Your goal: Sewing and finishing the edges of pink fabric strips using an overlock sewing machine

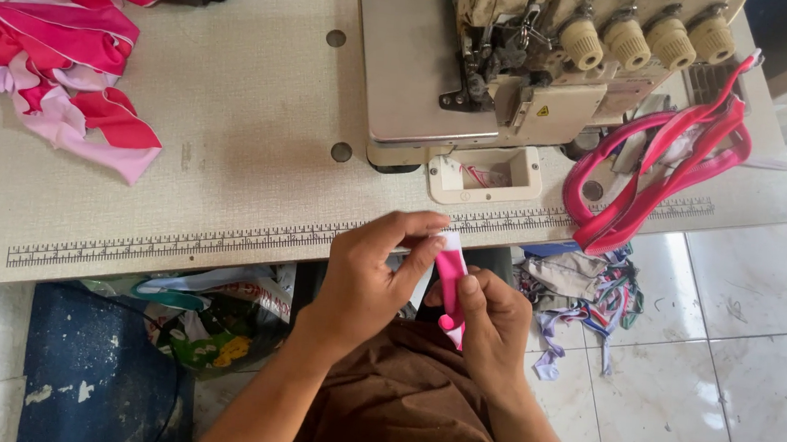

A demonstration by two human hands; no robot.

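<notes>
A narrow pink fabric strip (450, 274) with a white end is held upright between both hands, just in front of the table's edge. My left hand (365, 280) pinches its top with thumb and fingers. My right hand (490, 324) grips its lower part, thumb pressed on the pink cloth. Both hands hover over my brown-clothed lap.
A beige overlock sewing machine (518, 62) sits on the grey table (233, 115), which has a ruler strip along its front. Pink and white fabric pieces (55, 59) are piled at left. Long pink strips (664, 172) hang at right. Scraps (585, 287) and a bag (208, 319) lie on the floor.
</notes>
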